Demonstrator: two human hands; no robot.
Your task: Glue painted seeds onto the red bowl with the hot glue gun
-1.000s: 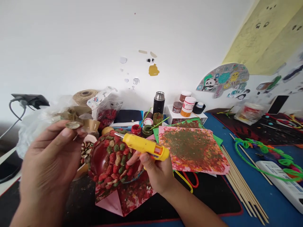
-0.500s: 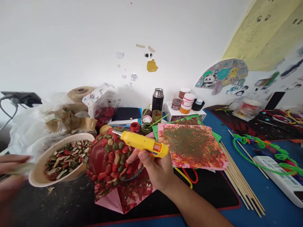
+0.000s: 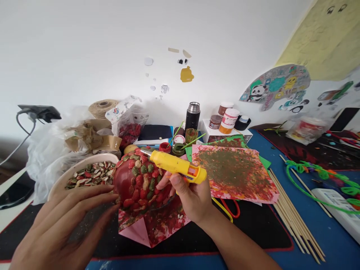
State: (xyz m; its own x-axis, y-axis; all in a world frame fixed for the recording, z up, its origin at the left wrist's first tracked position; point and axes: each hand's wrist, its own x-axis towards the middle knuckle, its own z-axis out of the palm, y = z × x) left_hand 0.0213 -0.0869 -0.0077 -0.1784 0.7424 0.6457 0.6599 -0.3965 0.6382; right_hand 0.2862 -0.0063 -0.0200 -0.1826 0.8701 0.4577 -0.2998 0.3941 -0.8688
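Yellow glue gun [image 3: 177, 167] in right hand [image 3: 194, 200], mid-frame, by shell-studded red form [image 3: 123, 186], left of centre.
Right hand: wrapped round glue gun, long axis slanting up-left, nozzle [image 3: 147, 153] near form's top. Left hand [image 3: 70, 213], lower left: fingers loosely bent, tips at form's left edge, nearer that side; impossible to say whether pinching anything.

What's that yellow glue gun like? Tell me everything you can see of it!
The glue gun has a chunky yellow body that looks like plastic, with a thin, silvery, metal-looking nozzle in front. Near its back is a side opening with orange showing inside. The right hand holds it and hides its lower part. It's tilted slightly, nozzle to the left and a bit higher in the picture, in front of the shell-covered red ball. I can't tell whether they touch.
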